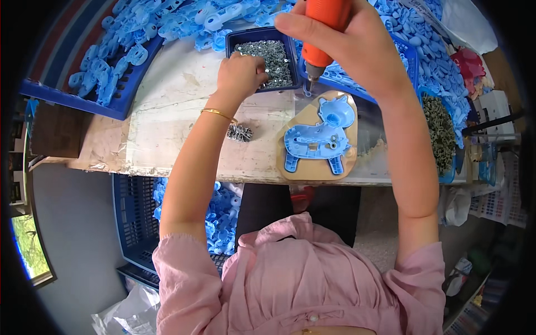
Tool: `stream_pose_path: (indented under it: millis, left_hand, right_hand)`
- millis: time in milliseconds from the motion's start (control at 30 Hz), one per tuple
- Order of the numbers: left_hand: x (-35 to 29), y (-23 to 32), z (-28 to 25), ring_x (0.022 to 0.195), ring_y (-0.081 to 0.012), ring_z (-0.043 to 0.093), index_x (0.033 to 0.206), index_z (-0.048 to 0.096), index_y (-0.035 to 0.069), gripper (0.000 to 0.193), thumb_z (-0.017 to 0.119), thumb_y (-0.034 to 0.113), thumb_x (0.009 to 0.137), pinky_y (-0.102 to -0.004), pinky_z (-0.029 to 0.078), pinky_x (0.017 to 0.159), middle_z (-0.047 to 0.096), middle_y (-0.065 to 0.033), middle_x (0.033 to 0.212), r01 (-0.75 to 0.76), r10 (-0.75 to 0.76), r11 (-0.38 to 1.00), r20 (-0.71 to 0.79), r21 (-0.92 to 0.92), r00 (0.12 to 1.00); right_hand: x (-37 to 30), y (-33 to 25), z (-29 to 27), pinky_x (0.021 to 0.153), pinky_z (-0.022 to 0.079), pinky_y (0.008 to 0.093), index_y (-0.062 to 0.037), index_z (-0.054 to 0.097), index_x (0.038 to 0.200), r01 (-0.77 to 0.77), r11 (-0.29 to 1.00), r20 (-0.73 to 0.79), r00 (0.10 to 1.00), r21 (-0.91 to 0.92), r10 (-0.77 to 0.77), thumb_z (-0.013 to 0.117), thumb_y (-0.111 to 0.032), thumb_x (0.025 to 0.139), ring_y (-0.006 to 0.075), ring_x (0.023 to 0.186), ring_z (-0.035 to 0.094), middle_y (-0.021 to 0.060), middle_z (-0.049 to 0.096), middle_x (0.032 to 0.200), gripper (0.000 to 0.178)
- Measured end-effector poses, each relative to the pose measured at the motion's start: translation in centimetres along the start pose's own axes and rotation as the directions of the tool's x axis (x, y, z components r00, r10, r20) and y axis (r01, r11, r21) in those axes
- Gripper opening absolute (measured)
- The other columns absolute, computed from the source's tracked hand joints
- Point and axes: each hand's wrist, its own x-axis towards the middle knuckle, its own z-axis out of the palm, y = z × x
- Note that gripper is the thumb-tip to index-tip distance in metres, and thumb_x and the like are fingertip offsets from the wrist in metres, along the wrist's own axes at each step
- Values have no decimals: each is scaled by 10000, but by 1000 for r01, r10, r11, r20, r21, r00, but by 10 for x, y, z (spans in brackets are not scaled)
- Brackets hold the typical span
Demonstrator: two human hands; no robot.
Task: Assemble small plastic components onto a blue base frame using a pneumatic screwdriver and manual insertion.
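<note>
My right hand [357, 47] grips an orange electric screwdriver [325, 30], its bit pointing down above the table. My left hand [241, 72] is at the left side of a dark blue tray [234, 38] full of small metal screws [273, 58]. Its fingers are curled together, and what they hold, if anything, is too small to make out. Below the screwdriver, a light blue animal-shaped plastic shell [315, 139] lies hollow side up on a brown board [290, 167]. A small clump of silvery screws [240, 133] sits on the table by my left forearm.
Heaps of light blue plastic parts [218, 19] cover the back. A blue crate [125, 103] stands left, another blue basket [413, 56] behind the shell. At right is a container of greenish metal pieces [438, 134]. Below the table edge stands a dark crate [134, 223] of blue parts.
</note>
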Motion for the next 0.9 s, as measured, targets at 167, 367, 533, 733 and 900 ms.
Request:
stream_pose_path:
  millis: [167, 367, 533, 733, 900]
  left_hand:
    - [-5, 1, -4, 863, -319, 688, 936, 709, 116, 201, 746, 305, 875, -453, 535, 734, 734, -78, 822, 39, -70, 973, -127, -229, 989]
    - [-27, 18, 1, 734, -357, 684, 983, 693, 89, 194, 739, 253, 891, -457, 525, 661, 716, -116, 785, -226, 12, 799, -362, -557, 932]
    - [-74, 57, -5, 668, -245, 666, 916, 687, 140, 189, 753, 312, 871, -381, 520, 571, 677, -49, 726, -459, 287, 861, -534, -221, 795]
    - [-103, 81, -8, 736, -188, 605, 799, 592, 148, 269, 785, 334, 805, -358, 517, 572, 596, 14, 726, -442, 347, 890, -464, -111, 815]
    - [-117, 94, -11, 739, -195, 628, 824, 632, 142, 233, 802, 299, 797, -370, 514, 593, 634, 6, 741, -422, 227, 836, -477, -352, 849]
  right_hand:
    - [-4, 2, -17, 490, 441, 232, -21, 515, 1111, -58, 997, 60, 996, -41, 60, 757, -116, 919, 83, 544, 563, 15, 612, 747, 323]
    - [-13, 0, -13, 514, 449, 227, -14, 522, 1135, -101, 994, 85, 992, 40, 97, 741, -100, 927, 67, 573, 567, 18, 643, 783, 314]
    - [-31, 7, 0, 521, 437, 213, 0, 525, 1153, -71, 976, -5, 997, 206, 74, 738, -73, 917, 58, 574, 556, 17, 643, 788, 326]
    - [-48, 18, 8, 594, 459, 224, 26, 562, 1143, -3, 940, 8, 1000, 342, 0, 726, -21, 894, 62, 635, 575, 16, 640, 814, 302]
    - [-43, 48, 12, 727, 500, 257, 18, 640, 1026, 568, 796, 41, 808, 207, -588, 719, 8, 873, 86, 766, 608, 57, 637, 972, 172]
